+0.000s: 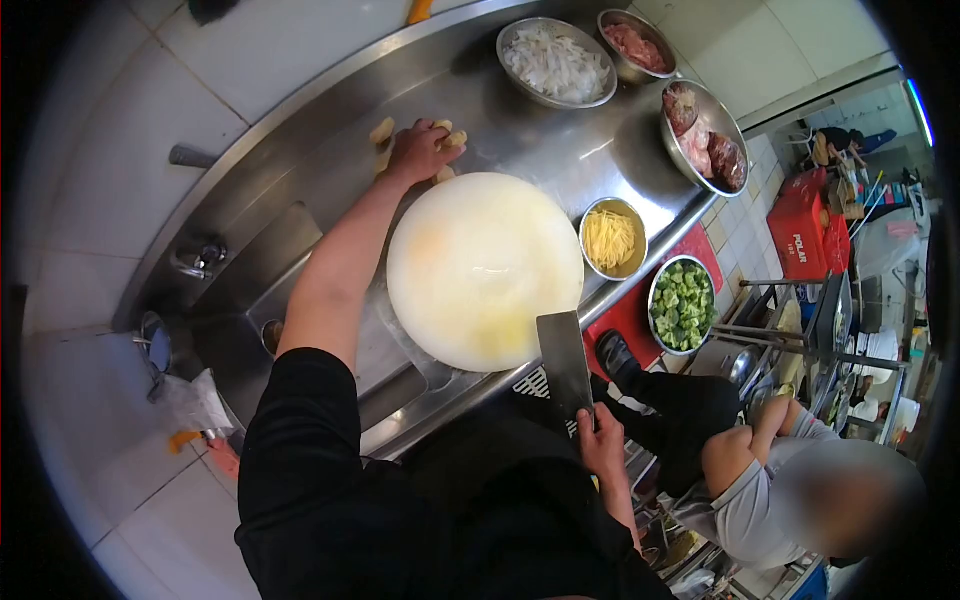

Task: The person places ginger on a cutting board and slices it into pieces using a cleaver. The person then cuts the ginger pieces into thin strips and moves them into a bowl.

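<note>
My left hand (422,155) reaches past the far side of the round white chopping board (485,270), its fingers curled onto a pale yellow chunk that looks like peeled ginger (455,138). Similar ginger chunks (382,130) lie on the steel counter around it, partly covered by the hand. In my right hand (603,445) is the handle of a cleaver (566,362), low at the board's near right edge. The broad blade points away from me, its tip by the board's rim. A damp, yellowish stain marks the board's surface.
A bowl of yellow shreds (610,239) stands right of the board, with bowls of white slices (557,62) and raw meat (705,145) farther back. Chopped greens fill a bowl (681,305) beyond the counter edge. A seated person (790,470) is close on my right; a sink (250,310) lies left.
</note>
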Tool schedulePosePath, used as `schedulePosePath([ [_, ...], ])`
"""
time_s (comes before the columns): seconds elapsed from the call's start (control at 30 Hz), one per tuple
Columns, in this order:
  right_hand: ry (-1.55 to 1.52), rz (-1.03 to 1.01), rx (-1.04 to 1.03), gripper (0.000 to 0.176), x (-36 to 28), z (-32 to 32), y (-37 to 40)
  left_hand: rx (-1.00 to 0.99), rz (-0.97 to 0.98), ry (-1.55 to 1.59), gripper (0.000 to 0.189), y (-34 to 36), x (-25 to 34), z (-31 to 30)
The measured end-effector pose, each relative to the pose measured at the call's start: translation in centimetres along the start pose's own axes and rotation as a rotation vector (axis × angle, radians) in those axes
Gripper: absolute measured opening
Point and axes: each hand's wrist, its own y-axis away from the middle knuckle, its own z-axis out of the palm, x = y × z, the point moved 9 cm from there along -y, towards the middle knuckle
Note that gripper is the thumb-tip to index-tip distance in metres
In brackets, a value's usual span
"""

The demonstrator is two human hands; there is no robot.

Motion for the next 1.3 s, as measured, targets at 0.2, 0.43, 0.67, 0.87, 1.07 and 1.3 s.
schedulePosePath([
  [0.2,-0.056,-0.077,0.011,0.023,-0.9,0.4,0.5,-0.019,-0.009,0.184,0.054,3.4,5.9,-4.2],
  [0.43,-0.021,-0.018,-0.021,0.021,1.5,1.7,0.4,-0.381,0.204,-0.038,0.051,13.0,14.8,-0.9],
  [0.67,0.035,0.011,-0.033,0.024,1.8,3.2,1.7,-0.166,0.031,0.193,0.049,11.4,11.2,-3.4],
  [0.87,-0.019,0.067,-0.046,0.026,1.9,5.4,3.0,-0.227,-0.237,0.196,0.044,3.3,-2.0,3.5],
  [1.07,0.008,0.034,-0.008,0.018,3.0,6.4,4.3,-0.36,-0.307,0.144,0.05,1.0,-3.2,6.5],
  [1.3,-0.127,0.087,-0.129,0.013,2.0,5.3,2.4,0.163,-0.398,0.404,0.051,7.2,1.9,-3.8],
])
